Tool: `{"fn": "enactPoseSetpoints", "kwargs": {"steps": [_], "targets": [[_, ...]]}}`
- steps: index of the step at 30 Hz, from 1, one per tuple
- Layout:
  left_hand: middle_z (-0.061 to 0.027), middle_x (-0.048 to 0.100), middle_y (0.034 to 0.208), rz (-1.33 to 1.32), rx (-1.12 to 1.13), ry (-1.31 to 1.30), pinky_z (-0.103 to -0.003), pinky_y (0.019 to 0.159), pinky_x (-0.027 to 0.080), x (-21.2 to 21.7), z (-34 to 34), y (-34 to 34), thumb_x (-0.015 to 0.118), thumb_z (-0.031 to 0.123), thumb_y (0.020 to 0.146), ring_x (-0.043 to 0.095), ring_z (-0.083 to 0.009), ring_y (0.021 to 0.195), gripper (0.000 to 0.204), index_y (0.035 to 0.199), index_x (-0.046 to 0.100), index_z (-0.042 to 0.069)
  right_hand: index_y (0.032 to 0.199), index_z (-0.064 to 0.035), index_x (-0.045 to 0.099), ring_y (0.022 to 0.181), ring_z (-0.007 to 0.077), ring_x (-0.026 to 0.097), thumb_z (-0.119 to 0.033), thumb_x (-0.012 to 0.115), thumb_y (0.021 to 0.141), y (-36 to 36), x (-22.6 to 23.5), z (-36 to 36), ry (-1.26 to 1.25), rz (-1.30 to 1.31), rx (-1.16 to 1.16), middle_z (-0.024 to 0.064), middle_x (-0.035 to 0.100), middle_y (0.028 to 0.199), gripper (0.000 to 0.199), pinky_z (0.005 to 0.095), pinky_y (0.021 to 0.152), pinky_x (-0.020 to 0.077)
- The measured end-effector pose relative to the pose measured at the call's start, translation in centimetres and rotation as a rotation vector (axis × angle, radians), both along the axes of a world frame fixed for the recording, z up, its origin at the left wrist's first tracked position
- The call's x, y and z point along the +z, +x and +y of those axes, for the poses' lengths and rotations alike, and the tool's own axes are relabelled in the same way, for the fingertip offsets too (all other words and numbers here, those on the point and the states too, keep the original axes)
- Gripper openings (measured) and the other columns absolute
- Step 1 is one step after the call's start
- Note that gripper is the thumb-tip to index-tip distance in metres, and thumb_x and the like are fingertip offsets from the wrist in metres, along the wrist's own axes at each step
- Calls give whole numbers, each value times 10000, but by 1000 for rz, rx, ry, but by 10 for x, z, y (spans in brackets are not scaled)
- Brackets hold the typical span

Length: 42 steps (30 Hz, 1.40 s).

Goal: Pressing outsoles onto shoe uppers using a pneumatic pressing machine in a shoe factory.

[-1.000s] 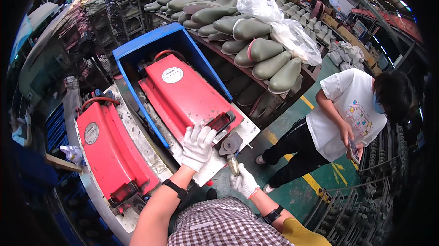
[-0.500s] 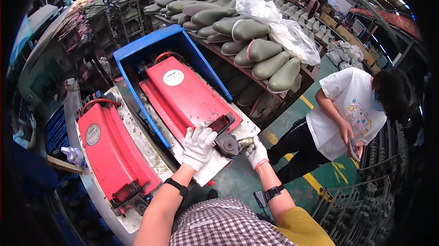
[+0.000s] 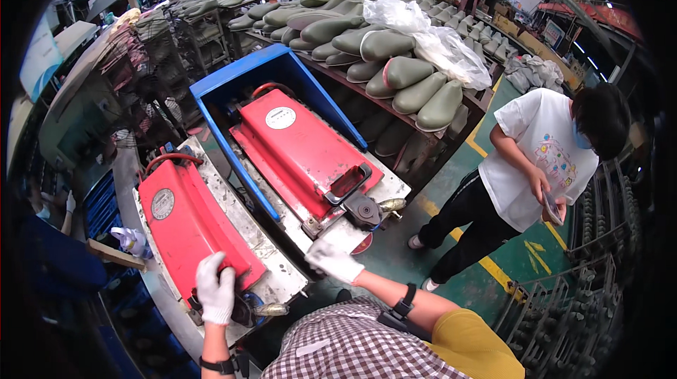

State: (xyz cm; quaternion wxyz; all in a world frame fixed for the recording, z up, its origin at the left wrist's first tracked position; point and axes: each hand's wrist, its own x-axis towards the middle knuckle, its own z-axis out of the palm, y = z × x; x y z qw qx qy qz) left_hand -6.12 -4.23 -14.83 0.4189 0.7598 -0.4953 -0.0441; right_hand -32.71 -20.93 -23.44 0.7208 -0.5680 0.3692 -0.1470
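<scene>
Two machines with long red covers lie side by side on white, stained base plates. My left hand (image 3: pixel 215 289), in a white knit glove, is over the front end of the left red cover (image 3: pixel 185 213), its fingers curled on the black handle there and hiding most of it. A metal lever grip (image 3: pixel 271 310) sticks out beside it. My right hand (image 3: pixel 335 263), also gloved, hovers by the front corner of the right machine's base plate (image 3: pixel 337 235), fingers loosely stretched and nothing seen in them. The right red cover (image 3: pixel 300 146) lies down, its black handle (image 3: pixel 350 183) and brass-coloured lever (image 3: pixel 392 205) free.
A blue hood (image 3: pixel 236 76) surrounds the right machine's back. Behind it, a rack carries several grey-green boot-shaped pieces (image 3: pixel 416 90) and clear plastic sheeting (image 3: pixel 451 54). At the right stands a person in a white shirt (image 3: pixel 532 157), holding a phone. Metal racks (image 3: pixel 564 315) stand lower right.
Both hands have left the right machine. My left hand has moved left and down to the left machine's handle; my right hand has let go of the lever and swung left.
</scene>
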Motion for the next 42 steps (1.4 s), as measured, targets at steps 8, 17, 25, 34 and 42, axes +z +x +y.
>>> {"fn": "enactPoseSetpoints", "kwargs": {"steps": [8,17,25,34,42], "targets": [[-126,692,864,-476,-7,292,-486,809,489,-9,52,7,752,237,828,659,-342,854,233,1002,728,84,1121,-64,662,968,344,690,-443,591,982,107,-25,70,-717,108,779,167,712,1005,410,434,902,528],[-178,760,870,-21,-32,883,-462,837,559,2,15,29,636,645,850,742,-350,905,608,962,777,64,1104,-37,666,966,409,700,-462,661,899,117,4,104,-659,261,798,232,725,994,471,472,885,535],[-100,765,801,207,-100,910,-395,809,551,3,11,36,658,603,847,751,-267,828,552,958,795,80,1147,-47,686,1006,400,695,-492,681,892,113,2,105,-645,274,743,225,722,1059,513,460,913,533],[-83,713,687,298,-101,836,-355,680,523,0,12,36,733,493,862,695,-206,668,459,870,757,35,1220,-33,683,1063,384,693,-489,685,899,114,-8,106,-671,288,732,219,721,1137,558,433,965,532],[-84,703,669,279,-122,834,-368,665,516,0,13,37,722,512,861,688,-213,655,466,848,752,47,1195,-47,690,1035,377,698,-484,697,890,113,-9,106,-667,255,700,205,725,1089,534,436,929,536]]}}
